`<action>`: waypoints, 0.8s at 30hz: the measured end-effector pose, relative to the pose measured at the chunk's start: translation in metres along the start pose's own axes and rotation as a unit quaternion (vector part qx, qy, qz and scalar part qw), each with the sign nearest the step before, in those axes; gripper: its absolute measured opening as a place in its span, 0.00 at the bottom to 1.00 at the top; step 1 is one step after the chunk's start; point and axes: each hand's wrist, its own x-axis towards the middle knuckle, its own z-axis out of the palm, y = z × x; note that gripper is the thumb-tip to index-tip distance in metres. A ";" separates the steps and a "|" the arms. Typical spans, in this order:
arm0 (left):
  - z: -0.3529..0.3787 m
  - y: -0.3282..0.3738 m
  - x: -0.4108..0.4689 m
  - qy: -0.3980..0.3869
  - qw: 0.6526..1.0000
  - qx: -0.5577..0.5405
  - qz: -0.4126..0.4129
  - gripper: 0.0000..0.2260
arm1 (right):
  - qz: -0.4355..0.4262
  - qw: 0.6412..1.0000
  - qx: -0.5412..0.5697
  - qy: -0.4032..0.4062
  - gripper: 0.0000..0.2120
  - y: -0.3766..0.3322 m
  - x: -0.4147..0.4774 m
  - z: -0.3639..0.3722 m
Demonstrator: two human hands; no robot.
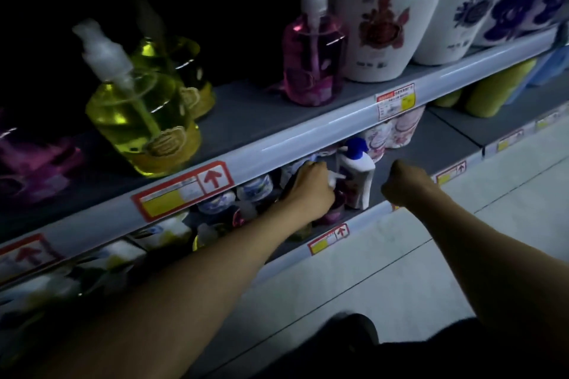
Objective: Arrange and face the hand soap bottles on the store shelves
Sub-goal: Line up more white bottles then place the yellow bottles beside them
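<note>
My left hand (309, 191) reaches under the upper shelf rail and grips a dark pink pump bottle (335, 208) on the lower shelf, its white nozzle poking out past my knuckles. A white bottle with a blue pump (357, 169) stands upright just right of it. My right hand (403, 183) hovers over the lower shelf's front edge, fingers curled into a fist with nothing in it. On the upper shelf stand two yellow pump soap bottles (141, 120) and a pink one (312, 61).
Large white floral detergent jugs (385, 15) fill the upper shelf's right end. Blue-and-white bottles (255, 188) and floral packs (397, 129) crowd the lower shelf. Price tags (184, 191) line the rails. Pale floor (431, 271) lies below.
</note>
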 end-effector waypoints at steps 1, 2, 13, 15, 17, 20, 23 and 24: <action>0.005 0.007 0.012 -0.007 1.000 -0.005 -0.011 0.20 | 0.002 1.000 0.010 -0.013 0.17 0.004 0.006 0.005; 0.009 0.013 0.024 -0.014 1.000 -0.010 -0.017 0.23 | 0.002 1.000 0.015 -0.023 0.18 0.007 0.010 0.009; 0.031 0.037 0.107 -0.123 0.991 -0.019 -0.041 0.24 | -0.025 0.988 0.149 -0.011 0.26 0.001 0.057 0.020; 0.031 0.034 0.111 -0.140 0.990 -0.003 -0.020 0.22 | -0.023 0.986 0.161 -0.020 0.28 0.002 0.058 0.019; 0.032 0.032 0.112 -0.137 0.991 -0.003 0.004 0.18 | -0.032 0.982 0.183 -0.027 0.26 0.003 0.055 0.016; 0.037 0.036 0.107 -0.073 0.996 0.013 0.047 0.12 | -0.039 0.974 0.224 -0.010 0.24 0.011 0.050 0.013; 0.041 0.043 0.101 -0.047 0.995 -0.031 0.077 0.14 | -0.021 0.973 0.231 -0.004 0.28 0.031 0.045 0.006; 0.043 0.045 0.099 -0.058 0.994 -0.050 0.083 0.16 | -0.017 0.975 0.221 -0.014 0.29 0.039 0.042 0.003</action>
